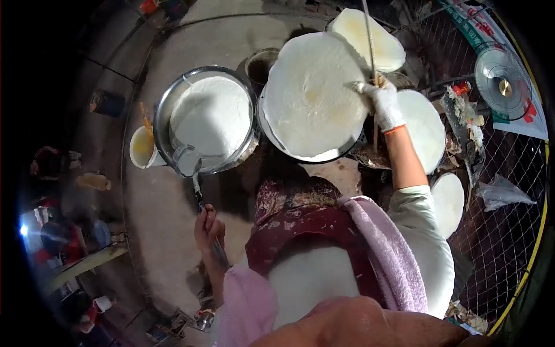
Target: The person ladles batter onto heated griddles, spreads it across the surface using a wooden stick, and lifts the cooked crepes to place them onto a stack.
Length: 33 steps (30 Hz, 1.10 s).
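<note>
My left hand (210, 229) is closed around the handle of a long ladle (198, 184). Its bowl end dips into thick white batter (211, 110), which fills much of a wide metal pot (163, 108). In a white glove, my right hand (384, 105) is wrapped round a long thin stick (369, 37) at the right edge of a large round flatbread (315, 95). The gloved fingertips reach the flatbread's rim; whether they press on it I cannot tell. The flatbread covers most of a round griddle (324, 158) and overlaps its edge.
More flat rounds lie to the right: one at the back (370, 40), one beside my forearm (421, 130), another lower down (448, 203). A white tub (141, 147) touches the pot's left side. Wire fencing (509, 231) and a round fan (503, 87) stand at far right.
</note>
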### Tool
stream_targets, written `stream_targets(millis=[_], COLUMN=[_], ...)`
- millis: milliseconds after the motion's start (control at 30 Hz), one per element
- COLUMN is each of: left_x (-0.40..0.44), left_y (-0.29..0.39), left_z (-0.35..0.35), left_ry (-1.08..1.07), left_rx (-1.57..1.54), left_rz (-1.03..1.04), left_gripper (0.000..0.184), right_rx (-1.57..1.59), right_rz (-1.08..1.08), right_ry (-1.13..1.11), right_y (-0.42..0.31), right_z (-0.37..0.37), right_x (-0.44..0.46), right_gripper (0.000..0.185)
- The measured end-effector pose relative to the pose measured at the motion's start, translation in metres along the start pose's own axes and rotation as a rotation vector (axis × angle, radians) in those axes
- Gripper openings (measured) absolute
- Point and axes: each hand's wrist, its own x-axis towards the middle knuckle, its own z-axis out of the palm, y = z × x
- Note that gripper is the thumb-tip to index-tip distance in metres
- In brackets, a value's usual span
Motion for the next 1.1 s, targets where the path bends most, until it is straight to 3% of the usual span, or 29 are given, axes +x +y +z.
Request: stream_targets(millis=[167, 233, 300, 367, 400, 433, 500, 633, 667, 733, 800, 900, 933, 1100], left_x=[0.018, 0.017, 0.02, 0.019, 0.021, 0.021, 0.023, 0.015, 0.014, 0.01, 0.005, 0.001, 0.001, 0.007], left_y=[-0.016, -0.031, -0.043, -0.054, -0.056, -0.059, -0.066, -0.072, -0.075, -0.075, -0.08, -0.076, -0.077, -0.064], left_z=[0.009, 0.027, 0.041, 0.048, 0.046, 0.05, 0.06, 0.099, 0.103, 0.104, 0.096, 0.118, 0.117, 0.104], left_ry=[-0.039, 0.077, 0.137, 0.154, 0.147, 0.112, 0.042, 0.326, 0.324, 0.245, 0.216, 0.28, 0.358, 0.268], left_rx=[-0.151, -0.107, -0.07, -0.045, -0.21, -0.164, -0.072, 0.082, 0.121, 0.1, 0.119, 0.131, 0.127, 0.138], left_rz=[0.011, 0.065, 0.113, 0.152, 0.082, 0.096, 0.126, 0.125, 0.146, 0.127, 0.152, 0.144, 0.147, 0.093], left_gripper=[0.027, 0.028, 0.029, 0.029, 0.029, 0.027, 0.023, 0.023, 0.022, 0.022, 0.022, 0.022, 0.022, 0.023], right_rx=[-0.178, -0.377, -0.751, -0.903, -1.187, -1.135, -1.299, -1.624, -1.675, -1.671, -1.68, -1.677, -1.674, -1.603], right_rz=[-0.055, -0.019, -0.216, -0.411, -0.56, -0.681, -0.865, -0.867, -0.904, -0.694, -0.701, -0.49, -0.47, -0.411], right_ry=[-0.164, -0.148, -0.074, -0.155, -0.082, -0.161, -0.045, 0.014, -0.006, -0.048, -0.041, -0.048, -0.055, -0.1], right_y=[-0.07, -0.086, -0.128, -0.165, -0.179, -0.196, -0.197, -0.114, -0.078, -0.016, 0.052, 0.109, 0.119, 0.125], right_z=[-0.046, -0.088, -0.105, -0.129, -0.146, -0.131, -0.11, -0.091, -0.097, -0.1, -0.119, -0.122, -0.123, -0.124], right_x=[0.08, 0.138, 0.172, 0.214, 0.249, 0.238, 0.239, 0.268, 0.285, 0.296, 0.312, 0.309, 0.306, 0.297], right_gripper=[0.035, 0.034, 0.032, 0.033, 0.036, 0.04, 0.039, 0.038, 0.033, 0.043, 0.046, 0.031, 0.03, 0.032])
